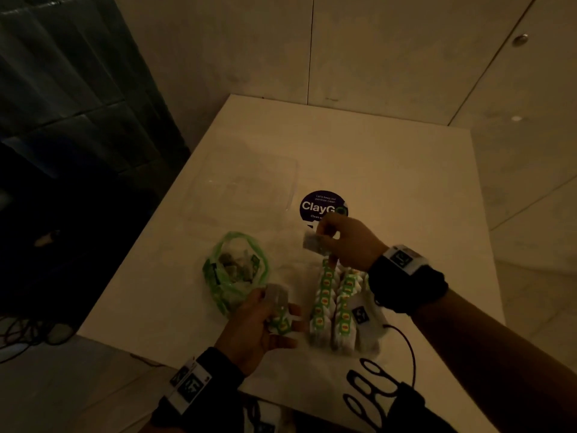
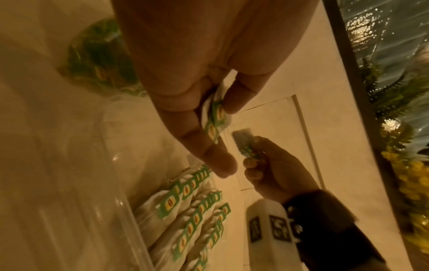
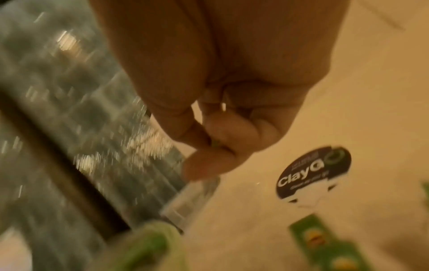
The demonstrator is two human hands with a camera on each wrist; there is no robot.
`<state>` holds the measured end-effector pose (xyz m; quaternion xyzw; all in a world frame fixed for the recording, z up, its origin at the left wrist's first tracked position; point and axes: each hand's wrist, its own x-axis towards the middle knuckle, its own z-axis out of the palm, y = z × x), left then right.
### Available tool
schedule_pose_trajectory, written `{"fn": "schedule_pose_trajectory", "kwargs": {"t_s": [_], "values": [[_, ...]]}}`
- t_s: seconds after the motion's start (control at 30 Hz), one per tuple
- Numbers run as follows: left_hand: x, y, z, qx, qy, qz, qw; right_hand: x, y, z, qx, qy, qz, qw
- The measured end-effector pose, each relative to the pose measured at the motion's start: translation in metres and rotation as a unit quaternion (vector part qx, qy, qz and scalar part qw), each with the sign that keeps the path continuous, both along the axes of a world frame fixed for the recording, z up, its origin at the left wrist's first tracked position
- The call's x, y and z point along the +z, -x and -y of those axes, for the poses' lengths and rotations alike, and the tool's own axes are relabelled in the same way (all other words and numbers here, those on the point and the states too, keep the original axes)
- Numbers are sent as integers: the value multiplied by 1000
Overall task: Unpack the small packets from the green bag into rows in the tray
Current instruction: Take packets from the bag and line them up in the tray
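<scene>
The green plastic bag (image 1: 234, 274) lies open on the white table, with packets still inside. To its right, two rows of white packets with green tags (image 1: 335, 307) stand in a clear tray (image 1: 373, 334). My left hand (image 1: 278, 310) hovers between bag and tray and pinches a few packets (image 2: 216, 117) between thumb and fingers. My right hand (image 1: 324, 235) is raised above the far end of the rows and pinches a single packet (image 1: 312, 242). The right wrist view is blurred and shows only curled fingers (image 3: 220, 132). The rows (image 2: 192, 210) lie just below my left fingertips.
A second clear container (image 1: 243, 189) with nothing in it stands behind the bag. A round dark "ClayGo" sticker (image 1: 321, 206) is on the tabletop by my right hand. A black cable (image 1: 406, 345) loops at the table's near edge. Walls close the far side.
</scene>
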<state>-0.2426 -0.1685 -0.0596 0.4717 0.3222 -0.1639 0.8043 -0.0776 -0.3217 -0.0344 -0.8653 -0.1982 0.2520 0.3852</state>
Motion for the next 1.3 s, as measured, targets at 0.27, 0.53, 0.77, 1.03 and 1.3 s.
{"fn": "schedule_pose_trajectory", "kwargs": {"t_s": [0.27, 0.53, 0.77, 1.03, 1.3], "values": [[4, -4, 1, -72, -63, -4, 995, -36, -7, -31, 195, 231, 84, 949], [1, -2, -2, -112, -88, -13, 990, -42, -9, -41, 251, 292, 133, 913], [-4, -6, -3, -147, -125, 0, 981, -30, -6, -35, 169, 228, 161, 945], [-3, -11, -1, -173, -190, 46, 965, 6, 38, -2, 175, 88, -36, 980], [0, -14, -1, -148, -151, 13, 977, -7, 44, 11, 109, 42, -58, 991]]}}
